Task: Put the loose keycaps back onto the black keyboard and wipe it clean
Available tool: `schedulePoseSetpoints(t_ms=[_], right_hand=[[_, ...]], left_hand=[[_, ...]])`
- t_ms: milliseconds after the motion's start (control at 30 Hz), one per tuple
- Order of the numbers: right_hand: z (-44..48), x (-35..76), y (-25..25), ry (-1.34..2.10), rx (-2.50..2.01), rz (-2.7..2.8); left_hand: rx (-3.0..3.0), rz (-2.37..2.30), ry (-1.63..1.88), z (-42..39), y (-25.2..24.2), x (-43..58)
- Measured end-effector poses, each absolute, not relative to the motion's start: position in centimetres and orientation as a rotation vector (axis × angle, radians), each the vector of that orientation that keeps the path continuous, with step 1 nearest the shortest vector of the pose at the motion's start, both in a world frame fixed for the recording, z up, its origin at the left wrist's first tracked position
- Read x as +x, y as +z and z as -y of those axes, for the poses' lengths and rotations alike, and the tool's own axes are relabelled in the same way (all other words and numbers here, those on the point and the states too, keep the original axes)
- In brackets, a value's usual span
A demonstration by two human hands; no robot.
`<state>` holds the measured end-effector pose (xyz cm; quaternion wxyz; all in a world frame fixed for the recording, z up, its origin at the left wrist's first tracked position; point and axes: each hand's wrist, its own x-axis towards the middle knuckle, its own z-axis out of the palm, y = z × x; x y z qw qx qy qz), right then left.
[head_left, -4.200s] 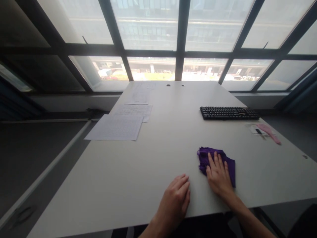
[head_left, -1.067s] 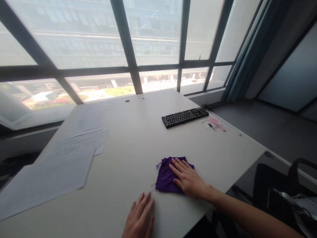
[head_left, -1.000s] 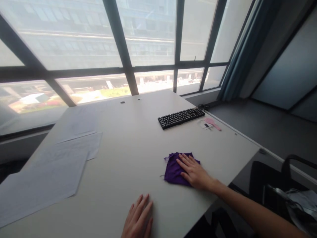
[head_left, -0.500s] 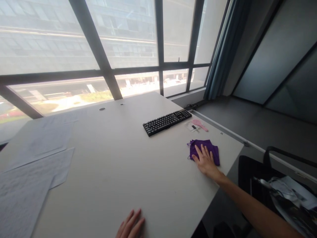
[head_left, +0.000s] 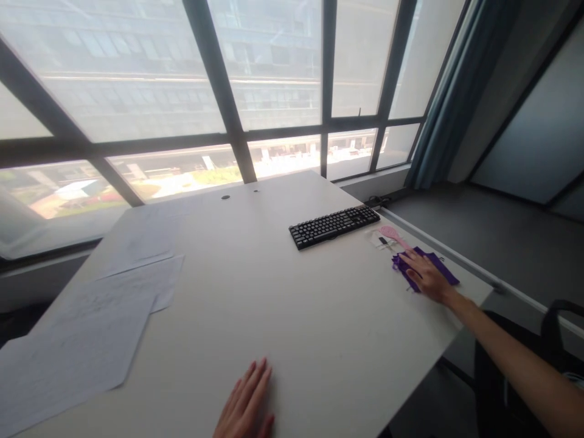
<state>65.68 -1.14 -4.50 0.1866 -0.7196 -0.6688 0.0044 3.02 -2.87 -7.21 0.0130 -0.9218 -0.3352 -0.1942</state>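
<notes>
My right hand (head_left: pixel 426 277) lies flat with fingers stretched out on a purple cloth pouch (head_left: pixel 440 264) near the table's right edge. Small loops of cord stick out along the pouch's edges. The cloth seems to lie in more than one layer; how many pieces there are I cannot tell. Just beyond my fingers is a pink hairbrush (head_left: pixel 391 232), its handle end close against the cloth. Beside the brush lies a clear plastic packet (head_left: pixel 379 241) with a small dark piece. My left hand (head_left: pixel 246 401) rests on the white tabletop at the near edge, fingers extended, holding nothing.
A black keyboard (head_left: pixel 335 226) lies toward the back right of the white table (head_left: pixel 255 292). Several sheets of paper (head_left: pixel 95 340) overlap on the left. Windows (head_left: pixel 274 79) stand behind the table, and a black chair (head_left: pixel 506 371) is at the right.
My right hand has pushed the purple pouch away from me, closer to the pink hairbrush, and the pouch has turned. My left hand reaches further into view. The camera has swung left.
</notes>
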Motion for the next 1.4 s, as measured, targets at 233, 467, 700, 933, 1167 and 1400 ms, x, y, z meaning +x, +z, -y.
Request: schedulePoseSetpoints(t_ms=[233,467,700,933,1167,1400], right_hand=[[-8.5,44.1,-3.1,0.236,-1.609,2.148],[-13.8,32.5,-3.4,0.422,-1.533,2.250],[-14.3,32.9,-4.5,0.412,-1.487,2.311],[-14.4,32.9,-4.2,0.512,-1.421,2.202],[-11.6,37.6,-1.9,0.593,-1.399,1.710],[-3.3,54.7,-3.4,-0.016,-2.009,1.312]], left_hand=[[-2.715,1.527,-0.591,-6.6,-5.6,3.0],[-2.575,1.880,-0.379,-12.9,-4.0,5.1],[-2.684,1.796,-0.339,-12.7,-4.5,4.4],[-2.693,1.734,-0.418,-13.3,-5.1,3.9],[-2.693,1.701,-0.449,-13.5,-5.3,3.6],[-2.678,1.700,-0.412,-14.1,-5.7,3.5]])
